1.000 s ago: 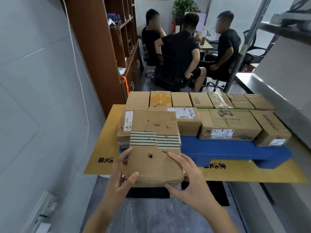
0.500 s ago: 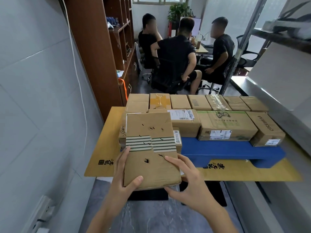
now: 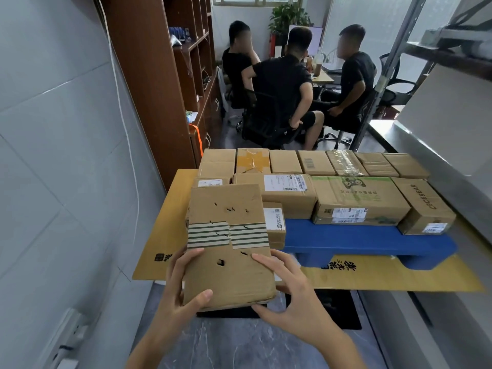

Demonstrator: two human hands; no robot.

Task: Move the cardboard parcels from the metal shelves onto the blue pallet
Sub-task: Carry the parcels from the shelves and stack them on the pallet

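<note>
Head view: the striped parcel [image 3: 229, 246] sits lower centre of the frame, tilted, with its far end over the left end of the blue pallet [image 3: 359, 241] and its near edge hanging out past the pallet. Can't tell whether the far end rests on anything. The left hand [image 3: 181, 294] grips the near left corner, thumb on top. The right hand [image 3: 292, 296] pinches the near right corner, fingers on top and thumb at the near edge.

Open room is the bare blue strip along the pallet's front, centre right. The small labelled parcel [image 3: 274, 225] sits just beside the striped one on its right. The pallet stands on a yellow cardboard sheet [image 3: 165, 230] that pokes out left and front. The tiled wall [image 3: 53, 155] is tight on the left, the metal shelf [image 3: 439, 166] runs down the right, and the wooden bookcase [image 3: 149, 83] is upper left.

Count: seven parcels in the back row [image 3: 315, 162], three big ones in the front row [image 3: 359, 201], two small ones at the left end, one in the hands. Three seated people [image 3: 282, 83] at the top centre, well apart from the pallet
</note>
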